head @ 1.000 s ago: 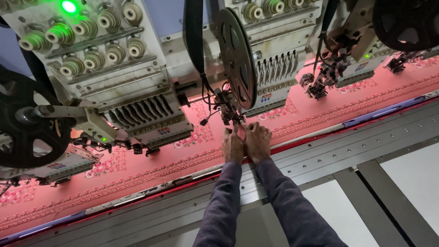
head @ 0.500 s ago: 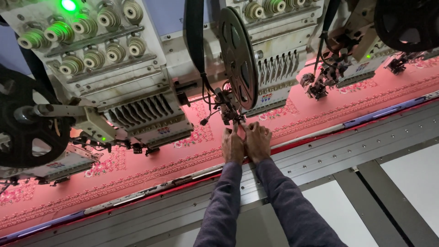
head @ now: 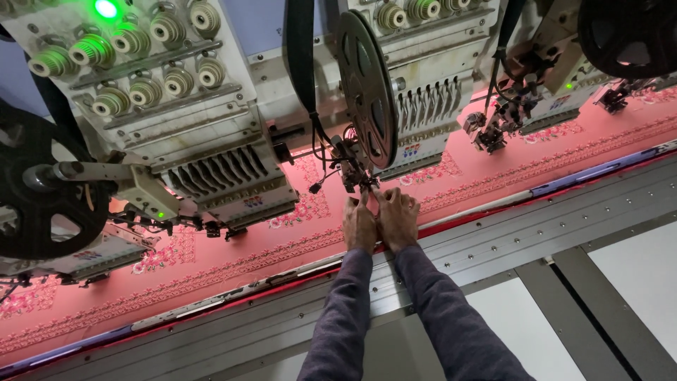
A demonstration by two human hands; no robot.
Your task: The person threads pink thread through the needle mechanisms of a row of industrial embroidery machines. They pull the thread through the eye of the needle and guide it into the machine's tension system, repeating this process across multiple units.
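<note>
My left hand [head: 359,224] and my right hand [head: 397,217] reach side by side over pink embroidered fabric [head: 233,261] stretched under a multi-head embroidery machine. Their fingertips meet at the small dark sequin attachment [head: 352,171] hanging below a large black reel [head: 365,88]. The fingers are pinched together at its tip; anything between them is too small to see. Both arms wear dark purple sleeves.
White machine heads [head: 204,134] with thread tension knobs and a green light [head: 106,8] hang over the fabric. Another black reel [head: 42,204] is at left, a further head [head: 508,113] at right. A grey metal table frame [head: 536,226] runs along the near edge.
</note>
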